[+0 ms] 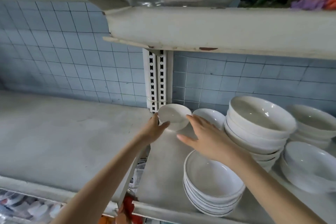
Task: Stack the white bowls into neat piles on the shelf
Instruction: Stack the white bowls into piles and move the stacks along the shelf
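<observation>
Head view: small bowl point(173, 119) at frame centre, low against the slotted post point(156, 78), gripped at its left rim by the left hand point(154, 130), thumb in front. Resting on the shelf point(160, 169) or just lifted, cannot tell. Right hand point(207, 138) open, fingers point(192, 120) straight and spread, tips at the bowl's right edge. Second small bowl point(209, 117) just to the right, partly behind that hand. Probably a short carry rightward onto it.

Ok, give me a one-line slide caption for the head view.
Left hand grips a small white bowl at the shelf; open right hand reaches toward it, beside piles of white bowls.
</observation>
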`<state>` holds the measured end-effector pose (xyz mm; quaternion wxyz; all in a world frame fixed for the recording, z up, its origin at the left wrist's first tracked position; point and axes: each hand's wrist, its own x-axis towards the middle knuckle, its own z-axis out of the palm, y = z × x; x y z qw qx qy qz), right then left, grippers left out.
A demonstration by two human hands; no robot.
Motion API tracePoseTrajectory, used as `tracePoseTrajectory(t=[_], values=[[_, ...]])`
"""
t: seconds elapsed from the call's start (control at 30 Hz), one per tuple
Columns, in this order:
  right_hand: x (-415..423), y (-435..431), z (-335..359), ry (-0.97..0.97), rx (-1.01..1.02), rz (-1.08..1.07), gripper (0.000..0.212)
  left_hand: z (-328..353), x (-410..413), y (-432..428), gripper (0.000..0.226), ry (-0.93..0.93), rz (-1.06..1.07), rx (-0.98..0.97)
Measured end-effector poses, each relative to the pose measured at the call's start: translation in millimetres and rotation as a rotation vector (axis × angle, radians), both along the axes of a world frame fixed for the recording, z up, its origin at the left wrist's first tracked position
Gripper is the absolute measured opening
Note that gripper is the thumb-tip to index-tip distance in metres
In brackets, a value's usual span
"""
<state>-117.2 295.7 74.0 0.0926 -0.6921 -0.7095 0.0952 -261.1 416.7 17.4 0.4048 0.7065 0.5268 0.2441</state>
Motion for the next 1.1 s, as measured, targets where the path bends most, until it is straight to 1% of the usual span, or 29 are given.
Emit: tracePoseTrajectory(t=[0.1, 0.13, 0.23, 0.3, 0.4, 0.5, 0.6, 0.7, 0.83, 0.87, 0.97, 1.1], values=[[1.1, 11.8, -5.0, -0.003, -0.102, -0.058, 0.072, -0.4, 9.2, 11.8, 0.035, -0.319, 0.076, -0.236], [2.0, 16.3, -6.9, -0.002, -0.144, -0.075, 0.072, -2.4, 9.2, 17.1, 0.032, -0.374, 0.092, -0.291], [4.2, 30.1, -7.8, 0.003, -0.204, -0.133, 0.065, -7.7, 7.6, 33.6, 0.039, -0.481, 0.101, -0.39], [4.1, 37.4, -5.5, 0.017, -0.215, -0.175, 0.063, -10.7, 5.9, 41.7, 0.04, -0.504, 0.091, -0.427], [2.6, 46.6, -2.7, 0.012, -0.294, -0.229, 0.071, -13.3, 5.6, 51.3, 0.036, -0.516, 0.049, -0.476], [2.1, 57.2, -3.4, -0.031, -0.38, -0.303, 0.073, -16.6, 5.6, 58.3, 0.034, -0.58, 0.003, -0.552], [2.7, 67.3, -9.3, -0.057, -0.431, -0.341, 0.071, -18.0, 2.1, 61.0, 0.041, -0.617, -0.007, -0.586], [3.7, 74.4, -15.5, -0.068, -0.411, -0.375, 0.057, -17.5, -4.2, 61.0, 0.047, -0.623, -0.015, -0.593], [5.1, 76.8, -18.0, -0.112, -0.336, -0.391, 0.02, -16.8, -19.7, 57.8, 0.049, -0.647, -0.041, -0.607], [5.8, 75.7, -19.1, -0.114, -0.316, -0.396, 0.019, -17.8, -24.1, 57.5, 0.049, -0.655, -0.046, -0.609], [10.6, 71.3, -21.9, -0.087, -0.23, -0.408, 0.027, -20.5, -36.9, 52.8, 0.051, -0.676, -0.045, -0.622], [11.8, 69.4, -22.8, -0.084, -0.204, -0.362, 0.021, -19.5, -54.5, 42.8, 0.053, -0.696, -0.055, -0.623]])
